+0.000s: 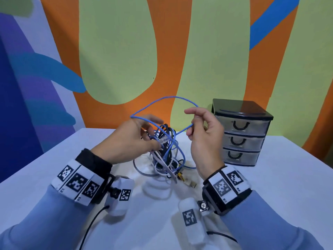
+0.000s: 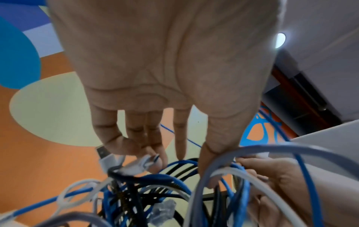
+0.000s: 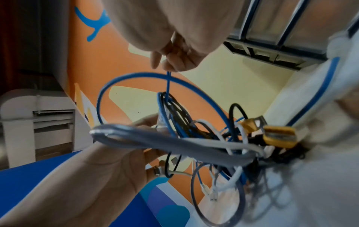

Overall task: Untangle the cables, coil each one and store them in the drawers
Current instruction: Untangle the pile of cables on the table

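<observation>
A tangle of blue, white, grey and black cables is lifted partly off the white table, its lower loops still lying on it. My left hand grips the top of the bundle, fingers curled round white plugs and blue strands. My right hand pinches a thin blue cable that arcs in a wide loop from one hand to the other. In the right wrist view the blue cable runs from the pinching fingers down into the tangle. A yellow-tipped plug sticks out of it.
A small black chest with three clear drawers, all closed, stands on the table to the right of my right hand, against the painted wall. Loose plugs lie on the table under the tangle.
</observation>
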Demonstrator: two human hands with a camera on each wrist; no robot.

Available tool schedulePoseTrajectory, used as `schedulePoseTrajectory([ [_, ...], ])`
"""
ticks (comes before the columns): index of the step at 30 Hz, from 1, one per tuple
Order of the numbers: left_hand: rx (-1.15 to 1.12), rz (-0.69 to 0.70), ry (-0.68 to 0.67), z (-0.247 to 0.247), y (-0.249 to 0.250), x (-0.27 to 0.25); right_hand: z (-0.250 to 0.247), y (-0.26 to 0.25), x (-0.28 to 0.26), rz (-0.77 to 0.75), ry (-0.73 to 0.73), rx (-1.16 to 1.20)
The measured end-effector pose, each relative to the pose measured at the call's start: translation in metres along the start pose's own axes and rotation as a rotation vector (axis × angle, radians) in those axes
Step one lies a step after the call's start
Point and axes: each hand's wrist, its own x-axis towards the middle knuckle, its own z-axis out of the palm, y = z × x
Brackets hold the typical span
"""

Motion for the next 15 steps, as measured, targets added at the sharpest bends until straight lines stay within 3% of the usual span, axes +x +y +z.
schedulePoseTrajectory([
  [3, -0.099, 0.017, -0.107, 0.005, 0.003, -0.004, -0.001, -0.003, -0.001, 0.040, -0.035, 0.000],
  [6, -0.129, 0.043, -0.175, 0.012, 0.010, -0.006, -0.001, -0.007, -0.005, 0.126, -0.170, 0.019],
  [10, -0.037, 0.092, -0.091, 0.016, 0.008, -0.003, 0.005, -0.002, -0.011, 0.250, -0.393, -0.076],
  [15, -0.077, 0.066, 0.073, 0.013, 0.003, 0.001, 0.002, 0.007, -0.009, 0.322, -0.206, -0.090],
])
